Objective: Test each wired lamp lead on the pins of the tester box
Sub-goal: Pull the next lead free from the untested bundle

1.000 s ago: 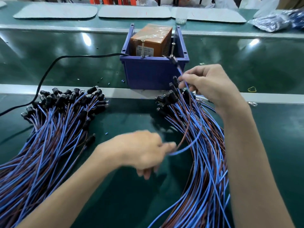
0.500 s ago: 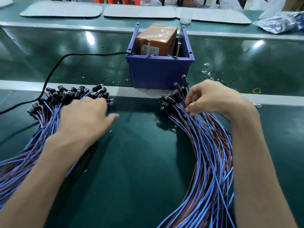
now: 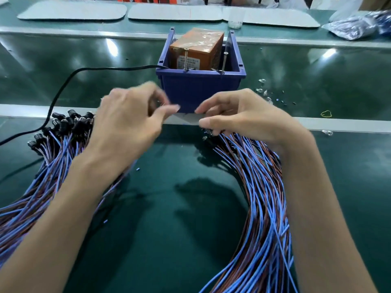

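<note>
Blue plastic tester box [image 3: 201,89] sits mid-desk, just beyond a pale rail [image 3: 349,124], w/ an orange taped block [image 3: 196,49] inside. Two metal pins stand upright at its front rim: left pin [image 3: 185,59] & right pin [image 3: 224,61]. Black cable [image 3: 63,89] runs from the box's left wall across the green desk [image 3: 169,208] & off the left edge.

Left bundle [image 3: 48,166] of blue & brown lamp leads lies fanned on the near left, black caps toward the rail. Right bundle [image 3: 260,197] curves up the near right side. Both bundles lie on the near side of the rail, apart from the pins.

Right hand [image 3: 243,117] sits on top of the right bundle, just in front of the box. Its lower fingers are curled round the lamp ends [image 3: 206,136]; thumb & forefinger stretch leftward. Left hand [image 3: 127,121] is raised btwn the left bundle & the box, motion-blurred, fingers bent, thumb aimed at the right hand, tips near but apart. Can't tell if it holds anything.

Misc: small loose bits [image 3: 264,90] on the desk right of the box, yellow rubber band [image 3: 326,113] further right. At the far edge are grey mats [image 3: 72,10], a clear cup [image 3: 235,20] & a plastic bag [image 3: 355,26].
</note>
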`<state>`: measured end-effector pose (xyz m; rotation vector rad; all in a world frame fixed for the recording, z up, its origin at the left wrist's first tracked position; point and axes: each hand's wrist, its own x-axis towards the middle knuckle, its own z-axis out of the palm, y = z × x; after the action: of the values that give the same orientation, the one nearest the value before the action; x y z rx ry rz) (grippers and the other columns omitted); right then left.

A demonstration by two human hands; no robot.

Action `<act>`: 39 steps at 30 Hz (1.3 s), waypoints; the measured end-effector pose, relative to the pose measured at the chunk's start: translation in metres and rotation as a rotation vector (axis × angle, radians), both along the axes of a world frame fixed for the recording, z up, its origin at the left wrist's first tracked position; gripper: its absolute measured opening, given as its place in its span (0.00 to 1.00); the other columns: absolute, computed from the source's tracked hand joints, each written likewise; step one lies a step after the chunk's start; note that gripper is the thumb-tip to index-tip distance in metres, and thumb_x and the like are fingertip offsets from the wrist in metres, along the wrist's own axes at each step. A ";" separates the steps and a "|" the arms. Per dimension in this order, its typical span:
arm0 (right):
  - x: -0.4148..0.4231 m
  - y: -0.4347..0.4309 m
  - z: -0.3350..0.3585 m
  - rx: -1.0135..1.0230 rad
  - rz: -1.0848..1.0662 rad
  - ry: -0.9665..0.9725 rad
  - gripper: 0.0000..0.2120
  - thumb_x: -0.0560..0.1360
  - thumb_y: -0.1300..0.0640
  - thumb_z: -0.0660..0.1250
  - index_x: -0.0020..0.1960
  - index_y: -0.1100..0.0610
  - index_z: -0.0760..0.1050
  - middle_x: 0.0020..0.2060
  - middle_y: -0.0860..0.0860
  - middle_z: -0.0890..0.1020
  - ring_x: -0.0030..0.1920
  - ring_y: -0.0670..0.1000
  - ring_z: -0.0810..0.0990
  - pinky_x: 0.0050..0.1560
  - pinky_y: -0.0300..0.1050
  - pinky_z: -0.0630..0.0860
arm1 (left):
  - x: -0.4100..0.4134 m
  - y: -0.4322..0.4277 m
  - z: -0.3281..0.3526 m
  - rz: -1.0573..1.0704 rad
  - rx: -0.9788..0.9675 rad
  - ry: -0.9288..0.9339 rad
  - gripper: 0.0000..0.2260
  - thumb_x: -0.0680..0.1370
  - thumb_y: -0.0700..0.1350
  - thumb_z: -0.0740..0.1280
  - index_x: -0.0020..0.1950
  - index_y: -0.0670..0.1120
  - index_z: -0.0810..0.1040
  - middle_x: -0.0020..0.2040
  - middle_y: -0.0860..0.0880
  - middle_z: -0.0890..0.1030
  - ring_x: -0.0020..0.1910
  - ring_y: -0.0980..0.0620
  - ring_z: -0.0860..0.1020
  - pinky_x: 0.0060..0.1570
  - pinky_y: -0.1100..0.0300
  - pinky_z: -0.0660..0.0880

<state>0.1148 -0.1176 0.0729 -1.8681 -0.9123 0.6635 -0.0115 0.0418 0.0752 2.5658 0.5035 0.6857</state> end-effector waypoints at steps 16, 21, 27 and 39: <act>0.010 -0.001 0.006 0.516 -0.476 0.106 0.14 0.82 0.54 0.60 0.41 0.57 0.77 0.31 0.48 0.84 0.35 0.44 0.83 0.39 0.35 0.76 | 0.041 -0.059 0.005 -0.193 -1.765 0.119 0.26 0.81 0.59 0.51 0.58 0.38 0.75 0.47 0.45 0.83 0.34 0.55 0.78 0.26 0.67 0.68; 0.014 -0.001 0.009 0.723 -0.548 0.264 0.17 0.84 0.58 0.54 0.38 0.60 0.71 0.24 0.48 0.71 0.24 0.44 0.72 0.32 0.39 0.72 | 0.043 -0.055 -0.002 0.080 -1.912 -0.319 0.17 0.84 0.50 0.51 0.61 0.40 0.71 0.48 0.48 0.82 0.34 0.57 0.78 0.24 0.69 0.69; 0.018 -0.004 0.006 0.779 -0.522 0.315 0.15 0.82 0.61 0.58 0.38 0.62 0.73 0.25 0.49 0.67 0.25 0.43 0.68 0.31 0.36 0.70 | 0.045 -0.039 -0.001 0.078 -1.469 -0.463 0.13 0.84 0.45 0.54 0.49 0.48 0.78 0.33 0.56 0.83 0.27 0.61 0.74 0.29 0.70 0.71; 0.010 -0.001 -0.004 0.356 -0.391 0.207 0.04 0.70 0.56 0.74 0.41 0.57 0.83 0.23 0.47 0.70 0.24 0.43 0.64 0.25 0.32 0.61 | 0.041 -0.050 -0.006 -0.336 -0.981 -0.005 0.09 0.80 0.38 0.63 0.43 0.43 0.80 0.28 0.55 0.82 0.25 0.64 0.77 0.27 0.75 0.68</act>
<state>0.1250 -0.1184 0.0688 -1.5618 -0.4736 0.4122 0.0296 -0.0081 0.0695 1.6529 0.2815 0.2192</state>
